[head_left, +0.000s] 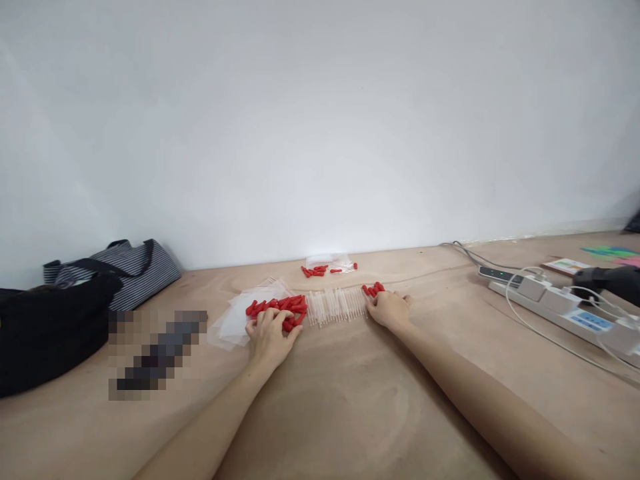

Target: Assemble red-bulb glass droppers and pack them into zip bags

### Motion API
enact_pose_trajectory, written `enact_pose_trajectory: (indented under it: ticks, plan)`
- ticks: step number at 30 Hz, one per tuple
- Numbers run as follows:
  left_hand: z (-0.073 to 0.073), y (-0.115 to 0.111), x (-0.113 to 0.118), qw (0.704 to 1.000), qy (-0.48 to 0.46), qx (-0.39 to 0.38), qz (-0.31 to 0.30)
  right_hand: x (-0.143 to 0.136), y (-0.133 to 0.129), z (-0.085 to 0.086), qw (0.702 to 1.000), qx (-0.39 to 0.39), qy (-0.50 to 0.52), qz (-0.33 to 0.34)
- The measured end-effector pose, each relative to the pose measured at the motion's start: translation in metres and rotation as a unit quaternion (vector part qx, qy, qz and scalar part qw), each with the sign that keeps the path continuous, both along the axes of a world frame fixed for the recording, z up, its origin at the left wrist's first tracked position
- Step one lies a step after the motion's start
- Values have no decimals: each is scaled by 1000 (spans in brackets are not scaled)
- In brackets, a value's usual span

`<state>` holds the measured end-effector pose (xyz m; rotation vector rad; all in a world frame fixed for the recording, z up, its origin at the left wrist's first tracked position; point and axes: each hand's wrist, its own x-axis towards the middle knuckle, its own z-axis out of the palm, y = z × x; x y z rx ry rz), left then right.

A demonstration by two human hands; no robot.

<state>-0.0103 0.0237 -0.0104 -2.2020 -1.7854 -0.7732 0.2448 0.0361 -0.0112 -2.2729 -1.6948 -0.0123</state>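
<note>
Pale sticks (337, 305) in a row between piles of red pieces (274, 305).

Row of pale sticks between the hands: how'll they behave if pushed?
The pale sticks look thin, so probably light. Lying closely side by side, one pushed sideways would likely shift others. Their narrow, straight form suggests they may roll.

Left of the row of pale sticks (336, 305), the left hand (270, 333) covers part of the red pile (277, 304), its grip unclear; right of the row, the right hand (391, 309) hides some of the red cluster (373, 289), its fingertips too small to judge; farther left of the row, pixelation blurs a dark object (163, 350) and the picture's edge cuts a black bag (50, 333); far right of the row, the power strip's label (590, 321) is illegibly small and a black object (613, 281) is cropped.
</note>
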Motion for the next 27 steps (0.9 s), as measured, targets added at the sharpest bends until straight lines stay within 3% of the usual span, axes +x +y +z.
enact_pose_trajectory:
  ticks: [7,12,15,17,19,21,24,27]
  plan:
    - [-2,5,0,998,32,40,-19,-5,7,1,1000,-4,-16,-3]
    - [-3,6,2,996,48,68,-46,-8,-3,2,1000,10,-18,14]
    - [0,1,5,997,18,71,-27,-8,-20,0,997,32,-21,64]
    - [3,-7,8,997,-9,75,-29,-6,-35,-4,987,67,-28,146]
    - [6,-17,11,994,-23,69,-80,-1,-50,-8,966,93,-31,238]
    - [9,-28,16,984,-14,36,-175,4,-61,-10,948,101,-27,299]
    - [10,-41,22,960,4,-27,-278,11,-71,-10,938,100,-20,330]
    - [10,-46,25,951,-3,-66,-301,11,-72,-7,938,101,-8,331]
